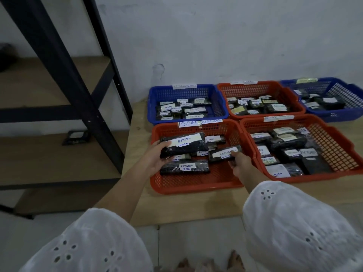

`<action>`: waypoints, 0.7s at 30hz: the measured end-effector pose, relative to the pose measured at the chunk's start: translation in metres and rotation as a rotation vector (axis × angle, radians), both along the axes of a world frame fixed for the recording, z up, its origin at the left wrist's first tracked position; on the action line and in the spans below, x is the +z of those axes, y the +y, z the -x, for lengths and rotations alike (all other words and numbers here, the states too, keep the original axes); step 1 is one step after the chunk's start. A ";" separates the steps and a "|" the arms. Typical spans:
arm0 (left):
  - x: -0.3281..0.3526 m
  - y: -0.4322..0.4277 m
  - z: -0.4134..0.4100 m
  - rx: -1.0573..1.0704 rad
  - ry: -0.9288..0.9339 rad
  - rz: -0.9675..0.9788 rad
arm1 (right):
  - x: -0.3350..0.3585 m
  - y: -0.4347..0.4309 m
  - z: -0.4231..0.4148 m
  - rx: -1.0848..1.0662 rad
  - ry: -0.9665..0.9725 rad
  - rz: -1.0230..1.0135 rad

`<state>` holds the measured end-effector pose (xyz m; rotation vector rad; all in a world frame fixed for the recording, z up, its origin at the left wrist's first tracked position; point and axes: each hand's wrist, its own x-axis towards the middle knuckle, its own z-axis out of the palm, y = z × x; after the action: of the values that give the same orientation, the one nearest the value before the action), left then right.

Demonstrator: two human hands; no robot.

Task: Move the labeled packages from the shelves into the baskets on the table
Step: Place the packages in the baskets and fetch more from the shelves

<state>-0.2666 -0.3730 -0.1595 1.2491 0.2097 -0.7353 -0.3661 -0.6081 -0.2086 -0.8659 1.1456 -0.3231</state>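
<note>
My left hand (157,158) grips a large black package (183,145) with a white "RETURN" label, held over the near left red basket (196,183) marked "RETURN OVERDUE". My right hand (240,160) holds a smaller black labeled package (224,153) inside the same basket. Beneath them lie more black labeled packages, one at the basket's middle (184,167). One dark package (75,137) sits on the wooden shelf (49,154) to the left.
Four more baskets with labeled packages stand on the wooden table (186,205): a blue one (153,107) at the back left, a red one (261,86) behind, a blue one (351,95) at the back right, a red one (334,175) at the near right. A black shelf frame (82,91) stands left.
</note>
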 end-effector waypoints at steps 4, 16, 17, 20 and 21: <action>-0.006 -0.002 -0.002 -0.004 0.002 -0.014 | -0.009 -0.002 -0.004 -0.008 0.014 -0.021; -0.008 -0.003 -0.008 -0.023 -0.015 -0.006 | -0.019 0.007 -0.011 -0.084 -0.050 -0.131; -0.008 -0.003 -0.008 -0.025 -0.017 -0.009 | -0.017 0.009 -0.013 -0.106 -0.064 -0.128; -0.006 -0.004 -0.009 -0.027 -0.017 -0.008 | -0.015 0.016 -0.020 -0.132 -0.054 -0.121; -0.005 -0.004 -0.009 -0.026 -0.016 -0.007 | -0.016 0.017 -0.021 -0.129 -0.039 -0.121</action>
<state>-0.2579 -0.3769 -0.1649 1.2654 0.1835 -0.7474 -0.3452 -0.5915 -0.2246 -0.6788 1.1752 -0.3708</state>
